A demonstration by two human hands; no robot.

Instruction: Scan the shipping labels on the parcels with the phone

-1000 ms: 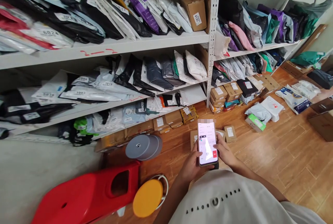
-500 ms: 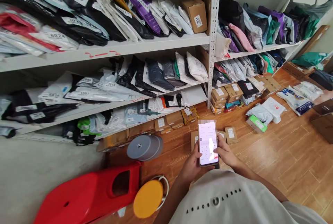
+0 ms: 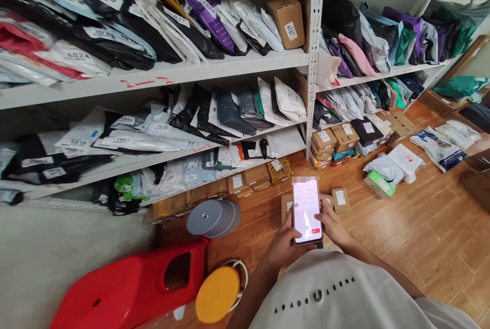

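Note:
A smartphone (image 3: 306,206) with a lit, pinkish-white screen is held upright in front of my body. My left hand (image 3: 282,243) is closed round its left side, the thumb lying over the lower left of the screen. On the other side my right hand (image 3: 332,224) grips the right edge, its thumb on the glass above a red button. Glare hides part of the screen. Just beyond the phone, small cardboard boxes (image 3: 340,200) lie on the wooden floor.
Metal shelves (image 3: 229,64) full of labelled parcel bags run along the front. A red plastic stool (image 3: 133,278), a yellow round-topped stool (image 3: 217,294) and a grey lidded bin (image 3: 204,218) stand at left. Parcels, including a green-and-white box (image 3: 378,183), lie on the floor at right.
The number keypad on the phone screen is gone, and a red button shows near the bottom. My left thumb has shifted slightly down and inward, the right thumb slightly up.

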